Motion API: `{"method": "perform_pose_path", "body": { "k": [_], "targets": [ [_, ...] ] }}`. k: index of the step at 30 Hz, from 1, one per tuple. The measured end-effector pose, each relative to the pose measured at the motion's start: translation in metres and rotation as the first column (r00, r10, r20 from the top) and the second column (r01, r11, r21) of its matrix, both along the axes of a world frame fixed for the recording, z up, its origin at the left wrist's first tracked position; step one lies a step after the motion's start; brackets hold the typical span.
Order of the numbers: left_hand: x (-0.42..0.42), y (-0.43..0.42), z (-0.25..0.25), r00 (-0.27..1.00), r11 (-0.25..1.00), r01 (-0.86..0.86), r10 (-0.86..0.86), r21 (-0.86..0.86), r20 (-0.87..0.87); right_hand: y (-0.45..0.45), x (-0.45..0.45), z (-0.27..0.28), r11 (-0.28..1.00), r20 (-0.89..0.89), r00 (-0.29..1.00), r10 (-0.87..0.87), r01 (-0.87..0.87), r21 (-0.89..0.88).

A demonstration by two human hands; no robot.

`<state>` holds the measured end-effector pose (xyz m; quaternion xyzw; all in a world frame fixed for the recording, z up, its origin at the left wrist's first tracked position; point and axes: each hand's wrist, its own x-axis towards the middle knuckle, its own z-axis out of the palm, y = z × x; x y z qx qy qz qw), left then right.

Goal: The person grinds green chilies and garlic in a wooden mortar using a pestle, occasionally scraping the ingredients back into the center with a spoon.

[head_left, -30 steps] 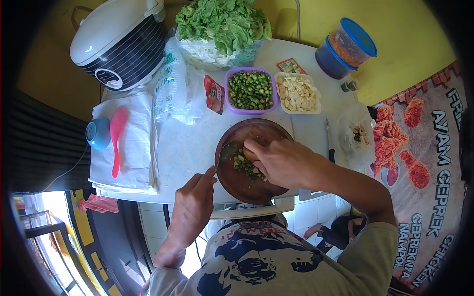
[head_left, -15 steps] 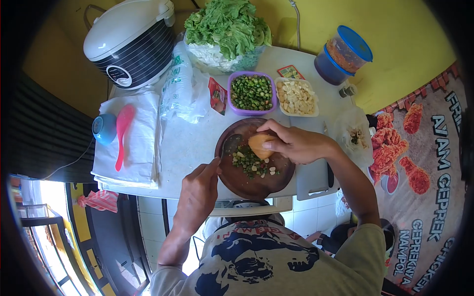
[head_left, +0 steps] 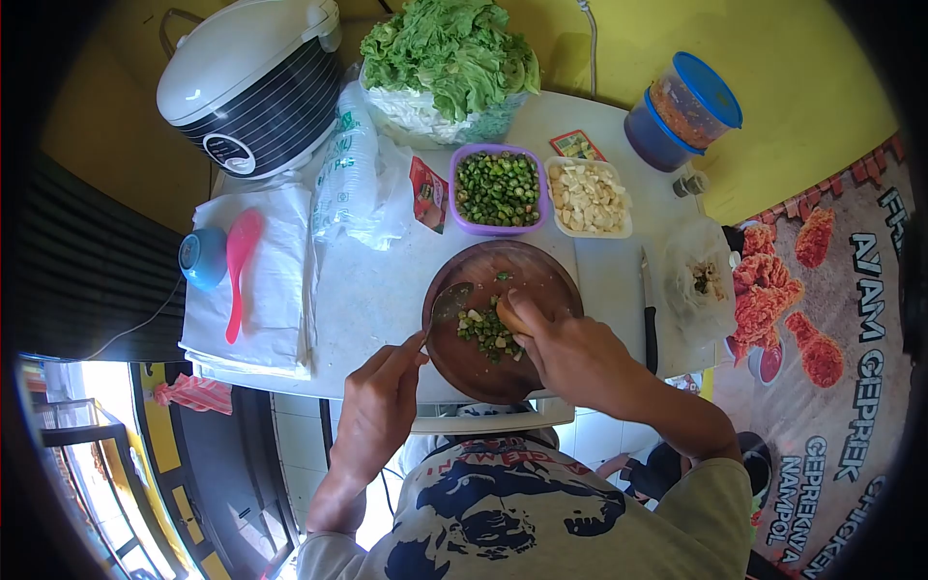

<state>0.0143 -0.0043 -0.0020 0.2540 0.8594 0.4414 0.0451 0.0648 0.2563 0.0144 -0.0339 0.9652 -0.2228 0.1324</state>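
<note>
My left hand [head_left: 375,406] is closed around the handle of a metal spoon [head_left: 451,302], whose bowl rests at the left inside of a round brown mortar [head_left: 532,268]. Chopped green chillies with pale garlic pieces [head_left: 483,332] lie in the mortar's middle. Wrapped over a light wooden pestle [head_left: 509,315], my right hand [head_left: 572,356] holds it low at the right edge of that heap. My fingers hide most of the pestle.
Behind the mortar stand a purple tub of cut green chillies [head_left: 498,228] and a white tub of garlic [head_left: 590,232]. A knife [head_left: 650,329] lies to the right. Lettuce [head_left: 449,58], a rice cooker [head_left: 256,106] and a pink rice paddle [head_left: 238,266] are farther off.
My right hand has come down and nearer to me with the pestle, which has tilted and now shows less. The spoon stays at the mortar's left side. The heap looks more gathered.
</note>
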Motion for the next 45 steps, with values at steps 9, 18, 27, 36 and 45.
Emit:
{"method": "perform_pose_path", "body": {
  "k": [9, 18, 27, 36, 45],
  "targets": [
    [-0.016, 0.005, 0.002, 0.999, 0.997, 0.051, -0.051, -0.061, 0.003, -0.001, -0.037, 0.025, 0.965, 0.195, 0.961, 0.195, -0.223, 0.136],
    [-0.022, 0.022, -0.007, 0.989, 0.992, 0.078, -0.088, -0.095, -0.114, 0.015, -0.033, 0.002, 0.983, 0.094, 0.980, 0.175, -0.179, 0.043],
    [0.006, 0.024, -0.001, 0.952, 0.960, 0.279, -0.281, -0.033, -0.124, 0.040, 0.019, -0.008, 0.805, 0.125, 0.965, -0.229, 0.260, -0.533],
    [0.025, 0.004, 0.002, 0.999, 0.994, -0.033, 0.029, -0.108, -0.036, 0.005, 0.051, -0.022, 1.000, -0.199, 0.980, 0.004, -0.003, 0.003],
    [0.018, 0.014, 0.010, 0.997, 0.999, 0.014, -0.018, -0.053, -0.080, -0.017, 0.045, -0.002, 0.967, -0.285, 0.932, 0.224, -0.175, 0.187]
  ]
}}
